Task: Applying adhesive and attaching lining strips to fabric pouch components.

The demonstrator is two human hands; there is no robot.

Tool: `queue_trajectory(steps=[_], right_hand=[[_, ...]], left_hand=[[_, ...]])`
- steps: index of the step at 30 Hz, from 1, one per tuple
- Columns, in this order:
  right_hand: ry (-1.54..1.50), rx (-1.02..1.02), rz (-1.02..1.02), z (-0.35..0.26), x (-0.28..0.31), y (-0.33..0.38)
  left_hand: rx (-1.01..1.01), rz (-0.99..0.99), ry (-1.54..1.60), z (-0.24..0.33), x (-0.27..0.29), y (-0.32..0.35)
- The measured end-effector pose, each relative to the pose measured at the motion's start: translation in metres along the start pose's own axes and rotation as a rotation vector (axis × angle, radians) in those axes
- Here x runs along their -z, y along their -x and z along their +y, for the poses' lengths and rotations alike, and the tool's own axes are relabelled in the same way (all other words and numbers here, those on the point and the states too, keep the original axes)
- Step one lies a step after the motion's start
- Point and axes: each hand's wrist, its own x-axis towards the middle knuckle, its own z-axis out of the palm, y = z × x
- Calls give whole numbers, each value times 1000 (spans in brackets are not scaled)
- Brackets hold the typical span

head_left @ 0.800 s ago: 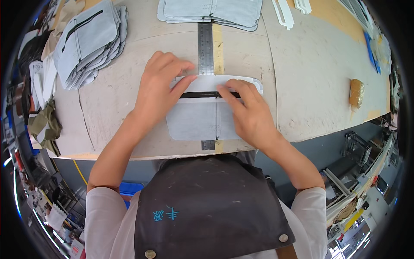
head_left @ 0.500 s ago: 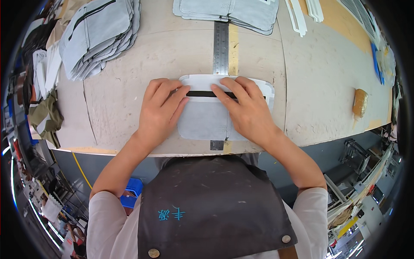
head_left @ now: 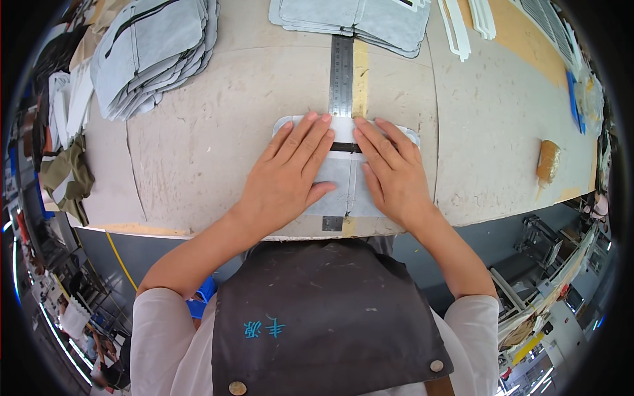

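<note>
Left hand (head_left: 281,168) and right hand (head_left: 398,173) lie flat on the grey panel (head_left: 335,174), grip spread, pinching nothing — panel across the steel ruler (head_left: 341,79) on the desk (head_left: 198,158) — best pressed evenly, black strip (head_left: 347,147) kept straight.

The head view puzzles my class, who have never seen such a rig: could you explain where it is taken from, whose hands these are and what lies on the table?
There is no machine here, just a person's two bare hands. The camera is a wide fisheye worn on that person's head, looking down, so straight edges bend near the rim and the dark apron shows below. The left hand and right hand lie palm down on a pale grey panel with a black strip across it; neither grips it. On the table, a metal ruler reaches the panel's far edge. Similar grey pieces lie in a left stack and a far stack.
</note>
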Motion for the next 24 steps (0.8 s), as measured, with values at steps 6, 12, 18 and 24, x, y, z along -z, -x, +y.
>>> queue_trajectory(steps=[6, 12, 18, 24], right_hand=[[102, 13, -45, -2, 0, 4], [162, 38, -183, 5, 13, 9], [214, -9, -246, 6, 21, 21], [238, -82, -260, 10, 30, 40]], left_hand=[[-70, -19, 72, 9, -6, -14], [-31, -19, 49, -5, -5, -1], [59, -43, -41, -21, 12, 26], [89, -140, -144, -25, 24, 47]])
